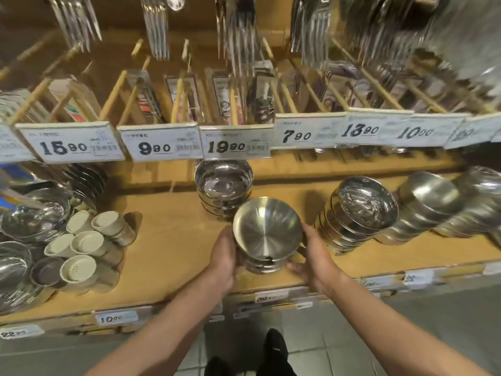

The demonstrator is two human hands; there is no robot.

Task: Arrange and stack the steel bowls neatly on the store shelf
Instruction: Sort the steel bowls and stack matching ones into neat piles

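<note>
While both arms reach in from the bottom of the head view, the left hand (223, 260) and the right hand (315, 263) close on opposite sides of a small stack of steel bowls (267, 237). The left palm presses flat against the stack's 9 o'clock side, fingers wrapped round the lower bowls; the right hand cups the 3 o'clock side, with its fingers (294, 267) curling under the bottom rim toward 5 o'clock. The top bowl of the held stack is tilted, its brushed inside facing the camera. The stack sits near the front middle of the wooden shelf (173, 240); whether its base touches the board cannot be told.

At 12 o'clock from the held stack, just beside it, stands a second stack of bowls (223, 185) with a mirror-bright inside. At 3 o'clock, near the right hand, a third stack (360, 213) leans toward the camera, and further along at 2 o'clock more bowls (433, 204) lie tipped over in a blurred row.

At 9 o'clock, well apart, a cluster of pale cups (84, 245) lies on its side, with shiny plates (29, 218) beyond it at the frame's left edge. Price tags (162, 146) run across the rail above the shelf, reading 15.90, 9.90, 19.90, 7.90, 13.90 and 10.00. Above them hang packaged cutlery sets (225, 101) on wooden pegs. At 6 o'clock, dark shoes (273, 348) stand on the tiled floor.
</note>
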